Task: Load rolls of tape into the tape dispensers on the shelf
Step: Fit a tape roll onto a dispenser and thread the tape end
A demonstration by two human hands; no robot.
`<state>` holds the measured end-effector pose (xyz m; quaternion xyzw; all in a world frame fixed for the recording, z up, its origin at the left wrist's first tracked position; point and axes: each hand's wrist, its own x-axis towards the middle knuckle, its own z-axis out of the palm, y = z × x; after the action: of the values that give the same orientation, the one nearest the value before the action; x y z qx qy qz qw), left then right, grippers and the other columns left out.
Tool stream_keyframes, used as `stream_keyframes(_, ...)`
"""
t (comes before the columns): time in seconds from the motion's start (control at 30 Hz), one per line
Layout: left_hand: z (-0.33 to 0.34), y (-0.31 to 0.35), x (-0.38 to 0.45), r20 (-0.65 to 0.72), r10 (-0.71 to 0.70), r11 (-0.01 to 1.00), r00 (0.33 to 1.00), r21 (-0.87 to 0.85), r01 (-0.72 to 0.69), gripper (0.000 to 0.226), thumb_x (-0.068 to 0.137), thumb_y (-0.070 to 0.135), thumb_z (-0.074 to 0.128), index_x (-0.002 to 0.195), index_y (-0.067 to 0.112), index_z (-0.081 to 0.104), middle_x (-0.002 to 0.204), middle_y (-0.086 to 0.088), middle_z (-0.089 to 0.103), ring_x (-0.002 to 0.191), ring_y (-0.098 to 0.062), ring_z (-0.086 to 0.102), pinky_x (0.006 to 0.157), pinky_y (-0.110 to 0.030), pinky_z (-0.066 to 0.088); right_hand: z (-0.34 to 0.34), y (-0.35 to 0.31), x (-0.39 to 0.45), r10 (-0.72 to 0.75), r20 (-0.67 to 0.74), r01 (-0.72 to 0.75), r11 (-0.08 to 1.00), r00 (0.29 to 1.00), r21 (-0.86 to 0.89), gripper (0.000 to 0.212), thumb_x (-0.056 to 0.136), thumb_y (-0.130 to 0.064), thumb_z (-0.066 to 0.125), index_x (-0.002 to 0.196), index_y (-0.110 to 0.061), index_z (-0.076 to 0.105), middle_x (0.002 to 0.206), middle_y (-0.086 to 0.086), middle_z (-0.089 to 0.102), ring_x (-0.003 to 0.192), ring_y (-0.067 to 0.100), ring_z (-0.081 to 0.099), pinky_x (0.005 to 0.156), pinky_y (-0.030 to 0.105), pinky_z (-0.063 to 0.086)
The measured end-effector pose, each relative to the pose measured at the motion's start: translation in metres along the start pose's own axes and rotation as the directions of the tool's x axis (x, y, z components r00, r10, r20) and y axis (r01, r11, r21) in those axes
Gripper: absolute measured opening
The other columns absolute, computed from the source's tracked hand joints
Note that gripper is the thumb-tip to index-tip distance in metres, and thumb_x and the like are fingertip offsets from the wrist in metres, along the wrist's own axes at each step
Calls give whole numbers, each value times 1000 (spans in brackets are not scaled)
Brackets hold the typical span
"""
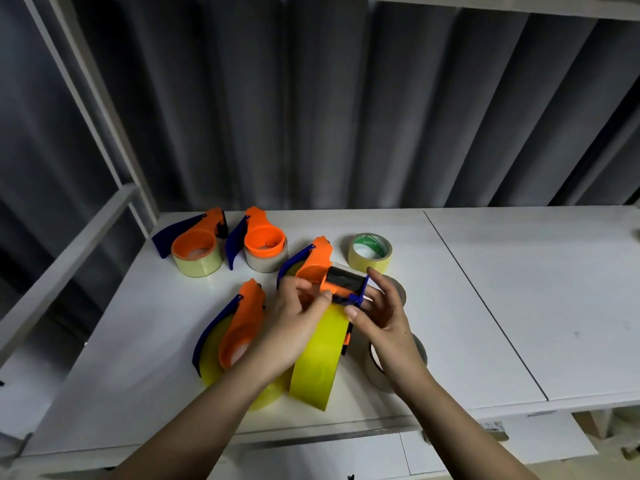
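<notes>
Both hands grip one orange-and-blue tape dispenser point(341, 284) above the white shelf point(485, 306): the left hand point(294, 306) pinches its orange body, and the right hand point(379, 311) curls fingers point(381, 279) and thumb around its blue cutter end. A broad yellow tape roll point(318, 358) hangs directly below the fingers. Just left lies a loaded dispenser point(235, 334); beyond the fingers, two more loaded dispensers point(197, 245) point(259, 244) and a green-cored tape roll point(370, 251). Under the right wrist, a pale roll point(374, 368) lies partly hidden.
</notes>
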<state>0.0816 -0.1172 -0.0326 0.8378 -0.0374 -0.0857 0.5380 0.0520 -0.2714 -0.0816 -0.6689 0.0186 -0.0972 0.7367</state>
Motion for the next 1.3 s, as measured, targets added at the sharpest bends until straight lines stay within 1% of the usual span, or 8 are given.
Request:
stream_keyframes(0.13, -5, -1, -4, 122, -169, 981, 978, 119, 154, 39, 88, 52, 56, 113, 26, 40, 118, 4, 49, 110, -17, 50, 99, -34, 41, 0, -1, 2, -19, -27, 19, 1000, 999, -15, 58, 88, 3, 59, 140, -12, 38, 106, -13, 71, 103, 3, 65, 83, 17, 51)
stream_keyframes(0.3, -9, -3, -16, 251, -255, 955, 934, -85, 284, 58, 81, 53, 65, 126, 26, 39, 128, 1, 52, 115, -17, 52, 104, -37, 41, -2, -4, 3, -29, 20, 30, 998, 999, -51, 55, 91, 1, 58, 140, -12, 36, 106, -27, 67, 102, -4, 63, 81, 16, 51)
stream_keyframes(0.4, -7, -10, -21, 232, -209, 943, 950, -208, 259, 67, 78, 48, 71, 133, 30, 38, 132, 2, 54, 118, -17, 55, 105, -41, 43, -2, -8, 1, -8, 73, 11, 999, 997, -41, 63, 87, -16, 58, 144, -15, 31, 118, -16, 64, 108, -3, 61, 84, 16, 50)
stream_keyframes(0.47, -5, -11, -24, 222, -177, 936, 959, -265, 234, 59, 85, 37, 68, 136, 26, 39, 122, 6, 59, 108, -11, 59, 98, -32, 48, -2, -10, 0, 34, 122, -31, 999, 992, -28, 70, 83, -23, 59, 146, -16, 30, 127, -7, 59, 110, -3, 61, 84, 14, 49)
stream_keyframes(0.57, 0, -10, -31, 243, -113, 916, 963, -349, 195, 53, 90, 17, 62, 136, 19, 37, 103, 10, 63, 81, 0, 67, 69, -14, 53, -3, -12, 5, 96, 183, -92, 995, 978, -28, 65, 84, -22, 70, 141, -12, 40, 126, 1, 64, 112, 3, 62, 84, 14, 49)
stream_keyframes(0.67, 1, -10, -36, 241, -81, 893, 967, -414, 178, 52, 90, 5, 60, 135, 18, 37, 91, 9, 66, 63, 1, 69, 54, -13, 51, -6, -16, 8, 121, 215, -111, 992, 969, -59, 55, 82, -25, 63, 133, -11, 50, 123, 2, 67, 115, 11, 62, 89, 19, 49)
stream_keyframes(1.03, -6, 2, -43, 236, 15, 849, 972, -517, 113, 66, 76, 23, 75, 136, 21, 49, 118, -5, 68, 105, -22, 67, 90, -39, 54, -8, -38, 9, 89, 221, -106, 992, 971, 66, 68, 70, -37, 73, 129, -11, 53, 118, 2, 68, 111, 18, 63, 86, 26, 52)
stream_keyframes(1.3, -21, 38, -35, 236, 161, 851, 958, -525, -14, 57, 80, 27, 72, 133, 22, 53, 124, -6, 65, 114, -28, 62, 98, -49, 48, -7, -83, 36, 5, 371, -68, 985, 929, 157, 46, 81, -17, 59, 126, -8, 54, 106, 2, 71, 96, 12, 68, 74, 21, 53)
